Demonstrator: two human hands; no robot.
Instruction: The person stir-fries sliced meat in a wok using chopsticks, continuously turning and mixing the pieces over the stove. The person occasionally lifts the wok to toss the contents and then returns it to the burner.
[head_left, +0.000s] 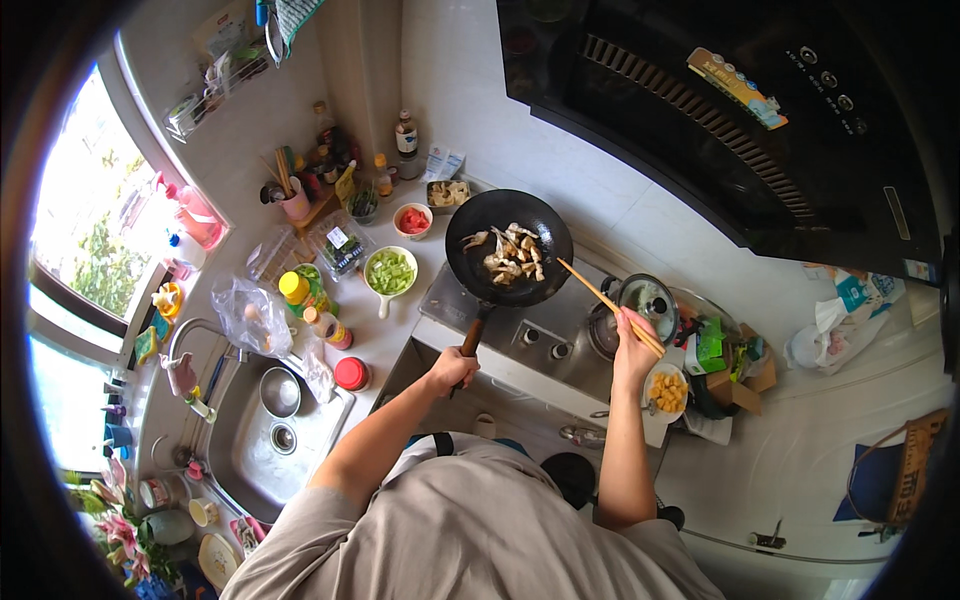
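Observation:
My left hand (453, 369) grips the wooden handle (473, 335) of a black wok (480, 214) on the left side of the gas stove (551, 319). Browned pieces of food, perhaps meat, (514, 255) lie in the wok's middle. Long wooden chopsticks (592, 289) are held in my right hand (636, 349), their tips at the wok's right rim. Just beyond that hand stands a pot with a glass lid (649, 304). Below it, a white bowl of yellow chunks (667, 391) sits near my right wrist.
Left of the wok are a bowl of chopped green vegetable (391, 271), a bowl of red pieces (412, 221) and a metal dish of pale slices (448, 193). Bottles (328, 328) and a red-lidded jar (351, 373) border the sink (247, 450). A range hood (720, 150) overhangs the stove.

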